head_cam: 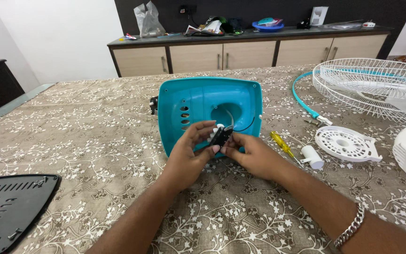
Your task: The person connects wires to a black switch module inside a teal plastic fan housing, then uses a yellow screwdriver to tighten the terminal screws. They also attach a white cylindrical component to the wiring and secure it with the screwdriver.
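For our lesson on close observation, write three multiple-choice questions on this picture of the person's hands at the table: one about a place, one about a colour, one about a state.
1. Where does the screwdriver lie?
A. inside the housing
B. on the tablecloth right of the right hand
C. on the sideboard

2. What colour is the plastic housing?
A. turquoise
B. red
C. black

3. How is the small black switch part held?
A. by the left hand alone
B. lying untouched
C. between both hands

Answers: 1 B, its yellow handle rests on the tablecloth beside the right hand. 2 A, the shell is turquoise throughout. 3 C, fingers of the left hand and the right hand both pinch it.
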